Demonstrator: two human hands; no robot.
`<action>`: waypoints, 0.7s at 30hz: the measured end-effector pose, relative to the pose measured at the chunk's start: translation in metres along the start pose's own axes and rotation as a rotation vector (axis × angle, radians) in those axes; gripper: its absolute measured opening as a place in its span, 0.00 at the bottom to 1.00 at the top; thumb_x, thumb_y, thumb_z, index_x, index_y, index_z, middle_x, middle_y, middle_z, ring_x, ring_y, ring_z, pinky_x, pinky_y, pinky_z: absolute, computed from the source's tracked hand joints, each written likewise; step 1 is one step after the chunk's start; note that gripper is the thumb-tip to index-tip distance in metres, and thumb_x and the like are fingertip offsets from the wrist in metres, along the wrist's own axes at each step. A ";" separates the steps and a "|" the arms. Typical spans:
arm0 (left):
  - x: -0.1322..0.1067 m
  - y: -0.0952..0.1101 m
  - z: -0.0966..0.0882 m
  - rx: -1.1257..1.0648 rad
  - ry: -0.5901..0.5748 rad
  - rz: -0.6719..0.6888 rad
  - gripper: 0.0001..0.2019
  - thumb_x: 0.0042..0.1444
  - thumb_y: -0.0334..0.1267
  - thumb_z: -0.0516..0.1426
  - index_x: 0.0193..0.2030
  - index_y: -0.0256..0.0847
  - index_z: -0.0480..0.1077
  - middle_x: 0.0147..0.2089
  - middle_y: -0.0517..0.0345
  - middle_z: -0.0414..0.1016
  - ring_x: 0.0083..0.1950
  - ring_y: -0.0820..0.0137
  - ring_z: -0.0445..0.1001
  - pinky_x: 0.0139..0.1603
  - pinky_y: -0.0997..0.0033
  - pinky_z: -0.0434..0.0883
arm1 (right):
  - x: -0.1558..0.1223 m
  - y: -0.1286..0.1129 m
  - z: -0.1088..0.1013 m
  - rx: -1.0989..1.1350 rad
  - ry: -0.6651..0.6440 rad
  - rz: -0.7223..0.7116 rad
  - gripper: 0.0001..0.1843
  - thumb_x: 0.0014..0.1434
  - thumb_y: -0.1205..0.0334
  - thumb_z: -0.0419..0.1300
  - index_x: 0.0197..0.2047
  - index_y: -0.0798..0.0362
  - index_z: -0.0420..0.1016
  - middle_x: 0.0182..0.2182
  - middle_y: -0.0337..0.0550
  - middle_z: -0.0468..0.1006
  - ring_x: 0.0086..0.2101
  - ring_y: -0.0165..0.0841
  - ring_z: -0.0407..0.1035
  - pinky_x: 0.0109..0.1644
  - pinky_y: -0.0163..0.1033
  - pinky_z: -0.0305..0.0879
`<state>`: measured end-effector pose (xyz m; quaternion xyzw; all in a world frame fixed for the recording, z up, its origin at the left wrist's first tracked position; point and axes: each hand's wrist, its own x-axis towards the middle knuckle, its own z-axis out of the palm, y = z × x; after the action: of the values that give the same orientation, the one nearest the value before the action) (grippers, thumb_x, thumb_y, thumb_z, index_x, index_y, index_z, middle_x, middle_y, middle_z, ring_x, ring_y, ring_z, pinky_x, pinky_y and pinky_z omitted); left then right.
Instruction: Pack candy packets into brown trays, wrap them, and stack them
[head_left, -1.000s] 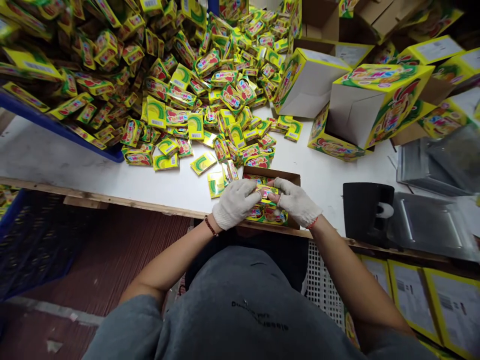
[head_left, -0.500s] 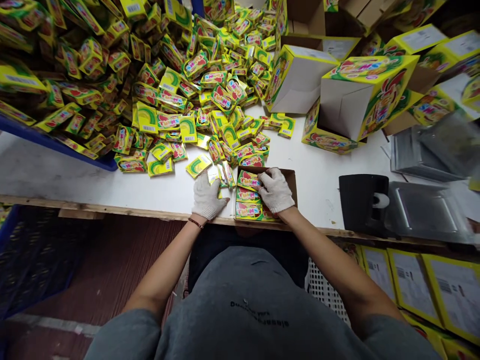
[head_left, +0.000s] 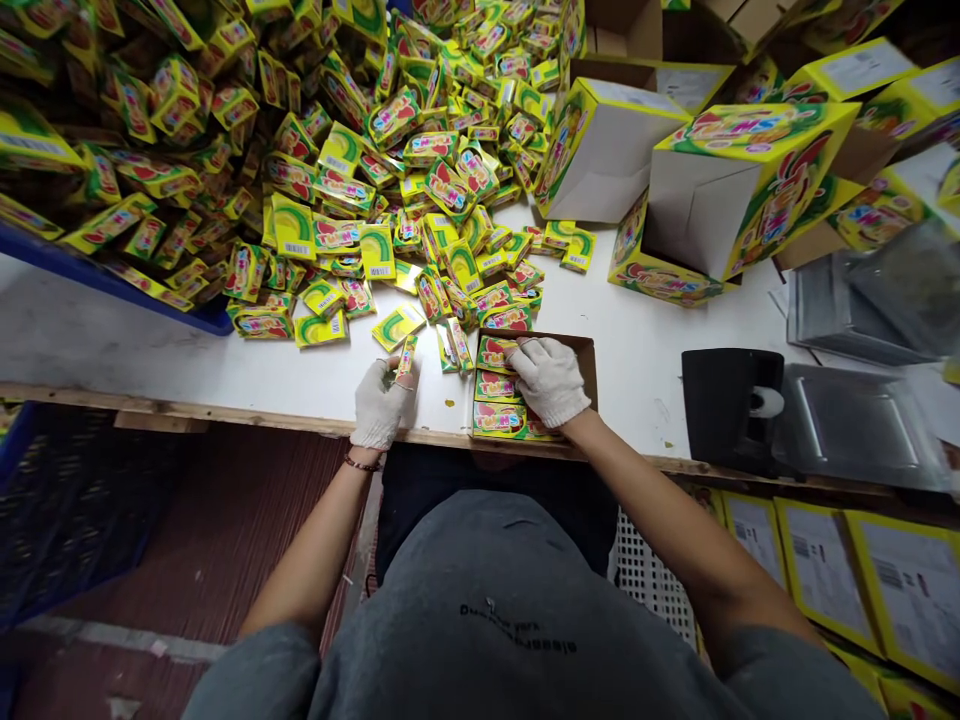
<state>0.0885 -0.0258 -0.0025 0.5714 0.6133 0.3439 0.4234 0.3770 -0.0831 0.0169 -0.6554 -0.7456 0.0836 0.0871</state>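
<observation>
My left hand (head_left: pixel 381 402), in a white knit glove, is closed around a small yellow-green printed box (head_left: pixel 406 358) held on end just above the table's front part. My right hand (head_left: pixel 551 380), gloved too, reaches into an open display carton (head_left: pixel 592 362). Its curled fingers grip the right part of a small box (head_left: pixel 493 352) in the carton's back row. More small boxes (head_left: pixel 499 420) lie in rows along the left side of that carton. Two narrow boxes (head_left: pixel 454 347) stand on the table between my hands, just left of the carton.
A large heap of small boxes (head_left: pixel 431 150) covers the table's back, spilling from a blue crate (head_left: pixel 187 318) at left. Printed cartons (head_left: pixel 750 200) stand at back right. A black tape dispenser (head_left: pixel 720 405) and clear plastic trays (head_left: pixel 862 420) sit at right.
My left hand has drawn back to the left, away from the narrow boxes, with a small box now in its fingers. My right hand stays in the carton, nearly still.
</observation>
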 end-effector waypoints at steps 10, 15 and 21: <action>-0.019 0.061 0.021 -0.758 -0.129 -0.163 0.26 0.45 0.52 0.70 0.48 0.40 0.77 0.45 0.54 0.83 0.42 0.68 0.80 0.43 0.69 0.79 | 0.005 -0.003 0.018 0.045 -0.059 0.107 0.19 0.73 0.64 0.48 0.54 0.54 0.80 0.53 0.58 0.75 0.50 0.47 0.67 0.54 0.48 0.65; -0.029 0.070 0.016 -0.690 -0.341 -0.109 0.26 0.48 0.56 0.67 0.47 0.38 0.75 0.42 0.53 0.81 0.37 0.67 0.78 0.37 0.69 0.76 | 0.003 -0.001 0.004 -0.043 -0.135 0.022 0.17 0.69 0.70 0.50 0.49 0.57 0.80 0.50 0.59 0.77 0.50 0.45 0.66 0.52 0.44 0.63; -0.052 0.105 0.028 0.123 -0.918 0.382 0.15 0.63 0.47 0.55 0.42 0.39 0.77 0.46 0.49 0.81 0.49 0.60 0.78 0.53 0.61 0.74 | 0.000 -0.006 -0.006 -0.178 -0.160 0.040 0.16 0.70 0.67 0.51 0.48 0.58 0.81 0.47 0.58 0.78 0.48 0.45 0.67 0.49 0.43 0.62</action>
<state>0.1569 -0.0677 0.0878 0.7897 0.2672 0.0915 0.5446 0.3726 -0.0837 0.0237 -0.6666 -0.7413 0.0709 -0.0328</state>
